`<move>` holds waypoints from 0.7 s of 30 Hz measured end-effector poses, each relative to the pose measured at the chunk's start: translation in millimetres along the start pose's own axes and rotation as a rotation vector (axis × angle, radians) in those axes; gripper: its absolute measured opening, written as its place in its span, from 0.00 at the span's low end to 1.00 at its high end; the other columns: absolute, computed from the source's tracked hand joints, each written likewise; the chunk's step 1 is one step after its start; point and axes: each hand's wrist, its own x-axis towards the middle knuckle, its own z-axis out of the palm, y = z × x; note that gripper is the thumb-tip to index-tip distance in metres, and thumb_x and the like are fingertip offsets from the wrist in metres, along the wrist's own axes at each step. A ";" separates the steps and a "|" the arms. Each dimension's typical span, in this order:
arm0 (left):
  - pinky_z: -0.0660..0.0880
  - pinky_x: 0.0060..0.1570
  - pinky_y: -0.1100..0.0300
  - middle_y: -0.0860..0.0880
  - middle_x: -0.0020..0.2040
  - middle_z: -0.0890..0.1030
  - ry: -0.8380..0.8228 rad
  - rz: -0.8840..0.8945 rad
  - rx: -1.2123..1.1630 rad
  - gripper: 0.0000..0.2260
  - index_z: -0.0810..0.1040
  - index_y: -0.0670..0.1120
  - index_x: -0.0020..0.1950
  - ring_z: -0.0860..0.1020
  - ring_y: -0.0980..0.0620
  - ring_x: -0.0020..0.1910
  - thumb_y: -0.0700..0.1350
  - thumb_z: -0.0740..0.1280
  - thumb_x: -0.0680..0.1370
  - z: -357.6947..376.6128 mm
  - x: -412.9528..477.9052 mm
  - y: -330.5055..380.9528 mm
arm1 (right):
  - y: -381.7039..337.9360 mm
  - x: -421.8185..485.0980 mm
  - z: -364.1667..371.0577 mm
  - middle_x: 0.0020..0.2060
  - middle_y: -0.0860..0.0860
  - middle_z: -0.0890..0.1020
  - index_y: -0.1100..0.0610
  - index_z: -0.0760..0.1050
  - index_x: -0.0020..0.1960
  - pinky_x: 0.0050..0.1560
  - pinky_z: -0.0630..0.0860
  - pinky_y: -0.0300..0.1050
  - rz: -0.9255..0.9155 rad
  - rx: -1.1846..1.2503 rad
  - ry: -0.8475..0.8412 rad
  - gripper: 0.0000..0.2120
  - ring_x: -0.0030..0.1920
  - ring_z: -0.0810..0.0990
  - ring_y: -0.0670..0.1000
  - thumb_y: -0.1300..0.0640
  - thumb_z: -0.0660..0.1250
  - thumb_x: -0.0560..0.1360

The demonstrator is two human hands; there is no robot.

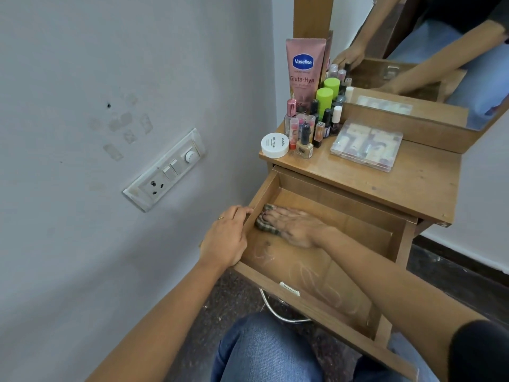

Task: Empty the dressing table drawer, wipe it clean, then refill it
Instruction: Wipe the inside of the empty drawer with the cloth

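Open brown wooden drawer (pixel 303 267) is pulled out toward me, at 5 o'clock of frame centre. My right hand (pixel 294 224) lies flat inside it, palm down, fingers straight and close together. It presses a striped grey-brown cloth (pixel 261 226) onto the drawer floor in the 10 o'clock corner. Cloth edges show past my fingertips. My left hand (pixel 225 238) is at 9 o'clock of the drawer, fingers curled over its left side wall, gripping it. Pale smear marks show on the drawer floor toward 6 o'clock.

Brown wooden tabletop (pixel 413 186) is at 12 o'clock of the drawer. On it:
- 1 tall pink Vaseline tube (pixel 304 67), upright at the back
- 1 lime-green-capped bottle (pixel 324 99) just beside the tube
- a cluster of small nail polish bottles (pixel 304 139) in front
- 1 round white jar (pixel 275 144) at the cluster's 9 o'clock
- 1 flat clear plastic case (pixel 366 146) at its 3 o'clock

Mirror (pixel 427 51) at 1 o'clock reflects my arms. White wall switch plate (pixel 165 169) is at 9 o'clock of the frame.
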 end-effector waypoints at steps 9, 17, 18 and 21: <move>0.70 0.63 0.56 0.53 0.66 0.70 -0.007 -0.007 -0.012 0.21 0.67 0.52 0.69 0.72 0.52 0.62 0.37 0.58 0.77 0.0 1.3 -0.1 | 23.7 10.3 -17.2 0.77 0.49 0.40 0.54 0.38 0.78 0.75 0.39 0.43 0.196 0.028 -0.013 0.27 0.77 0.39 0.46 0.52 0.45 0.83; 0.74 0.54 0.56 0.53 0.63 0.72 0.015 -0.034 -0.048 0.17 0.68 0.53 0.66 0.76 0.52 0.52 0.40 0.56 0.79 -0.3 3.0 0.2 | 5.2 11.2 5.0 0.77 0.56 0.41 0.60 0.38 0.77 0.74 0.33 0.43 0.215 -0.040 0.203 0.31 0.77 0.39 0.51 0.64 0.46 0.78; 0.74 0.53 0.56 0.53 0.62 0.72 0.014 -0.037 -0.049 0.17 0.68 0.54 0.66 0.77 0.52 0.52 0.40 0.56 0.79 0.3 3.2 -0.3 | 5.7 12.4 5.4 0.77 0.56 0.40 0.61 0.37 0.77 0.74 0.34 0.43 0.215 -0.032 0.214 0.31 0.77 0.39 0.51 0.64 0.46 0.78; 0.74 0.54 0.56 0.53 0.63 0.72 0.008 -0.041 -0.039 0.17 0.68 0.53 0.66 0.76 0.52 0.55 0.41 0.56 0.79 1.5 3.3 -1.0 | 7.6 17.8 -0.3 0.77 0.56 0.39 0.61 0.36 0.77 0.75 0.34 0.43 0.234 -0.003 0.171 0.29 0.77 0.38 0.51 0.63 0.44 0.79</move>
